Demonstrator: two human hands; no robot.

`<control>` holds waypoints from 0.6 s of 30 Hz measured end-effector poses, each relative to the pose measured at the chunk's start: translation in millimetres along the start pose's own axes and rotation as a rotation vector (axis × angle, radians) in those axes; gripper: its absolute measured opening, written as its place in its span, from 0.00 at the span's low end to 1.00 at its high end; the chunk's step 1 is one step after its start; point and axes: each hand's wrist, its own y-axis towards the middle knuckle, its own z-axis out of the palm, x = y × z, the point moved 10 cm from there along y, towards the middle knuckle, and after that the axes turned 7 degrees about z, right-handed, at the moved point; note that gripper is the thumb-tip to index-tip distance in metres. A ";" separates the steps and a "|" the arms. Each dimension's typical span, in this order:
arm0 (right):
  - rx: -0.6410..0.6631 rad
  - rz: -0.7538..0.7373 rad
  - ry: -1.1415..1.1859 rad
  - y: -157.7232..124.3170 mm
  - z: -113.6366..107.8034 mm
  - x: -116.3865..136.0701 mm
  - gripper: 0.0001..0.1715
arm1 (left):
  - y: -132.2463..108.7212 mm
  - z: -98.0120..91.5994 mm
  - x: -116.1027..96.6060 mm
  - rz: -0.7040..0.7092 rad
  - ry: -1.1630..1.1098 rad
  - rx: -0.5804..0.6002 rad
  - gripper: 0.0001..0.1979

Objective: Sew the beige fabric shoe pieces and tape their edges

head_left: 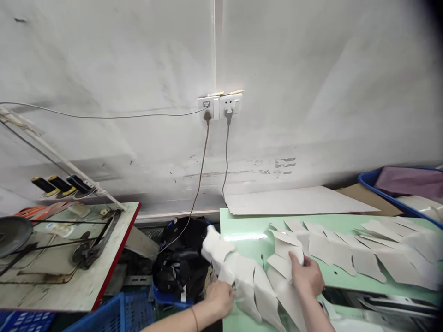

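Overlapping cream-white cut pieces (pixel 246 281) of thin, leather-like sheet run in a row along the near left of a green tabletop (pixel 249 223). At the row's left edge, my left hand (pixel 219 297) has its fingers curled against a piece; the fingertips are partly hidden. My right hand (pixel 306 274) pinches a curled white piece (pixel 287 242) at its right edge, thumb on top. That piece is tilted up above the others. More white pieces (pixel 332 246) lie fanned across the table to the right.
A dark metal tool or machine part (pixel 377 299) lies at the table's right front. Behind are a white board (pixel 294 201) and blue tub (pixel 372 184). Left stand a filled bin (pixel 173 302), blue crate (pixel 114 318) and red-edged machine table (pixel 117 258). Cords hang from wall sockets (pixel 220 107).
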 end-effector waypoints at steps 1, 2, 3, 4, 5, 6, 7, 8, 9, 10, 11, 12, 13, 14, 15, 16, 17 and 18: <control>-0.007 -0.025 -0.013 -0.8 1.7 0.4 0.26 | -0.3 -7.8 -4.0 0.038 -0.066 0.009 0.15; -0.016 -0.048 -0.024 -1.8 2.9 0.3 0.25 | 0.5 -17.9 -10.5 0.083 -0.141 0.010 0.17; -0.025 -0.070 -0.035 -3.1 3.5 0.0 0.25 | 1.4 -30.5 -18.3 0.131 -0.219 -0.005 0.18; -0.033 -0.089 -0.043 -4.6 3.8 -0.6 0.25 | 1.5 -44.9 -26.6 0.181 -0.294 -0.030 0.19; -0.039 -0.103 -0.051 -6.2 3.9 -1.5 0.25 | 0.2 -59.7 -34.2 0.227 -0.358 -0.060 0.20; -0.044 -0.110 -0.058 -7.9 3.6 -2.7 0.25 | -2.7 -73.3 -39.8 0.262 -0.423 -0.085 0.21; -0.046 -0.111 -0.063 -9.4 3.0 -4.1 0.25 | -7.1 -84.2 -42.7 0.283 -0.501 -0.094 0.21; -0.048 -0.109 -0.067 -10.8 2.3 -5.4 0.25 | -12.6 -92.5 -42.4 0.288 -0.578 -0.091 0.22; -0.051 -0.105 -0.071 -11.9 1.4 -6.1 0.25 | -19.3 -98.9 -38.9 0.280 -0.645 -0.079 0.22; -0.052 -0.102 -0.075 -12.9 0.5 -6.1 0.25 | -27.0 -104.4 -32.1 0.265 -0.691 -0.064 0.22; -0.052 -0.101 -0.078 -13.9 0.0 -5.4 0.26 | -35.9 -110.0 -22.0 0.245 -0.710 -0.054 0.23; -0.051 -0.101 -0.083 -14.8 -0.2 -4.2 0.26 | -45.8 -116.7 -8.9 0.225 -0.699 -0.054 0.23; -0.049 -0.101 -0.087 -15.9 -0.1 -2.6 0.26 | -56.6 -125.2 6.6 0.209 -0.672 -0.072 0.22; -0.048 -0.101 -0.091 -17.0 0.3 -0.9 0.27 | -68.1 -134.3 23.1 0.196 -0.615 -0.099 0.20; -0.047 -0.102 -0.095 -18.3 0.9 0.8 0.27 | -79.5 -143.3 38.9 0.189 -0.508 -0.133 0.16; -0.046 -0.103 -0.098 -19.8 1.9 2.4 0.28 | -90.1 -150.6 52.0 0.185 -0.325 -0.166 0.12; -0.045 -0.108 -0.101 -21.5 2.9 4.0 0.29 | -98.4 -153.8 60.2 0.185 -0.070 -0.187 0.11; -0.042 -0.116 -0.104 -23.2 4.2 5.6 0.30 | -103.1 -151.1 63.0 0.191 0.186 -0.192 0.12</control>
